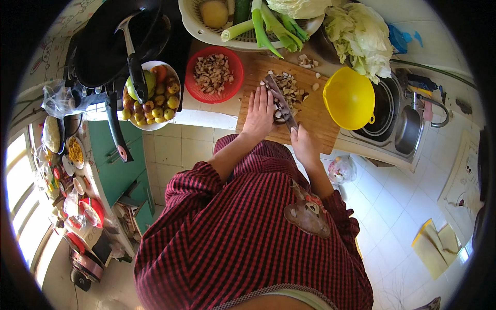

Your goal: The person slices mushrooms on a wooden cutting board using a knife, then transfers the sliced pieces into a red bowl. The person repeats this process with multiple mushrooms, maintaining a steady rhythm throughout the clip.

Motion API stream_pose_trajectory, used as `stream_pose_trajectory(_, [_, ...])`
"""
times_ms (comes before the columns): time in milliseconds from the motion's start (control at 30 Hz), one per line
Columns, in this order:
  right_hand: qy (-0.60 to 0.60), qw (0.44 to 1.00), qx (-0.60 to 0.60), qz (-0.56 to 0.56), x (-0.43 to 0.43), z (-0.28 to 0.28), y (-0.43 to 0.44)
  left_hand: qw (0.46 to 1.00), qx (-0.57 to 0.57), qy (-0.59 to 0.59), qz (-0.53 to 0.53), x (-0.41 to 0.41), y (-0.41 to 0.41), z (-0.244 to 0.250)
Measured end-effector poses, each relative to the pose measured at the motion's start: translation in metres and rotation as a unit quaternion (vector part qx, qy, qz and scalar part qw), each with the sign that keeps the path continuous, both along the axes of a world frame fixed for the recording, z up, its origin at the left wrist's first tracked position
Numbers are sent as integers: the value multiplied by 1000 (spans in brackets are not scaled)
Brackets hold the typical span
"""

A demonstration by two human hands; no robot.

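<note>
My right hand [307,144] grips the handle of a kitchen knife [279,100], its blade angled up and left across a wooden cutting board [254,69]. Flat beside the blade lies my left hand [259,112], fingers stretched together and pointing away from me; what may be under its fingertips is hidden. Chopped pieces, apparently mushroom [291,87], are heaped right of the blade, and darker pieces sit partly beneath it. A red plastic basket [188,83] left of the board holds more diced pieces [214,73].
A yellow plastic bowl [348,99] stands between the board and the steel sink [409,130]. Behind are a white colander [193,33] with leeks [267,27] and a leafy cabbage [362,38]. To the left, a fruit bowl [155,126] sits near a black wok [100,50] whose handle juts toward me.
</note>
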State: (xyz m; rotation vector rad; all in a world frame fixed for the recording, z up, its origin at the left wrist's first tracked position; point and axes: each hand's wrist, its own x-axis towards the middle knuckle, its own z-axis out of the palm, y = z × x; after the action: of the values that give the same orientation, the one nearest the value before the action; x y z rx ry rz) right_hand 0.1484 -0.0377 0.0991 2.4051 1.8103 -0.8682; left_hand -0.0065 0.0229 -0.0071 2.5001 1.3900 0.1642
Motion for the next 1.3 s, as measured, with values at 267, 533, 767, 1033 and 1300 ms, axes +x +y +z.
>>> stream_pose_trajectory(267, [57, 992, 96, -57, 5, -39, -17, 998, -65, -8, -17, -5, 2, 27])
stream_pose_trajectory(533, [73, 991, 97, -54, 9, -17, -16, 995, -8, -84, 58, 2, -12, 14])
stream_pose_trajectory(767, [69, 995, 65, -41, 10, 9, -26, 992, -1, -106, 68, 3, -16, 3])
stream_pose_trajectory(1033, [20, 999, 44, -10, -4, -16, -17, 994, -12, -99, 53, 2, -13, 7])
stream_pose_trajectory(1300, [73, 987, 126, -67, -1, -39, -18, 992, 6, -117, 57, 4, -13, 3])
